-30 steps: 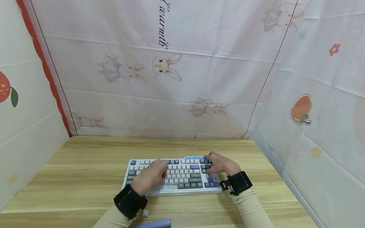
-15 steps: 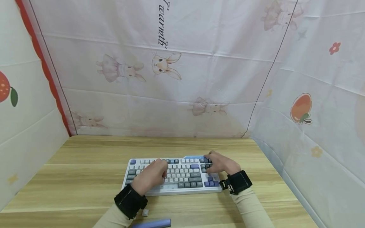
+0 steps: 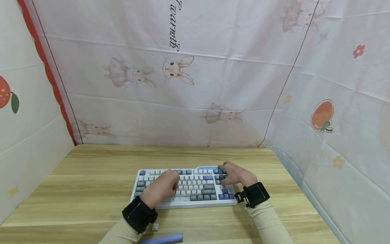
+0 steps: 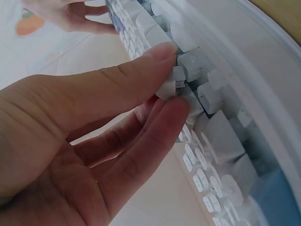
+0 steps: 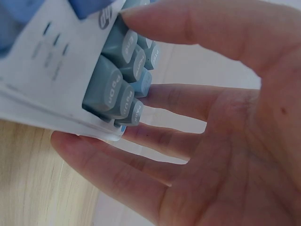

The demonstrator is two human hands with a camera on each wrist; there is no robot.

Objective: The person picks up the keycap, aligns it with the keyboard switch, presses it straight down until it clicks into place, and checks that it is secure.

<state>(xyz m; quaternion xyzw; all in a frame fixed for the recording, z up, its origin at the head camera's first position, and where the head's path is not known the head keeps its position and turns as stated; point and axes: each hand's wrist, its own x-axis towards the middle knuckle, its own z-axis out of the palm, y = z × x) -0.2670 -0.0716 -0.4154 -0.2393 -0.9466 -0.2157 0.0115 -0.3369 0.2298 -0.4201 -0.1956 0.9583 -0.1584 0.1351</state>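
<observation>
A white keyboard (image 3: 195,185) with white, grey and violet keycaps lies on the wooden table. Thumb and fingers of my left hand (image 3: 161,189) pinch a small white keycap (image 4: 165,88) over the keyboard's front rows, close to bare pale switches (image 4: 210,96). Whether the cap touches a switch is unclear. At the far right end, my right hand (image 3: 237,174) grips the keyboard: its thumb presses near the grey End key (image 5: 120,42) and the other fingers reach around the edge. My left hand hides part of the keys in the head view.
On the table (image 3: 91,189) in front of the keyboard lies a loose pale keycap (image 3: 155,227), beside my left wrist strap. Nearer the front is a long blue-violet bar (image 3: 163,239), partly cut off by the frame. Printed cloth (image 3: 189,128) hangs behind and at both sides.
</observation>
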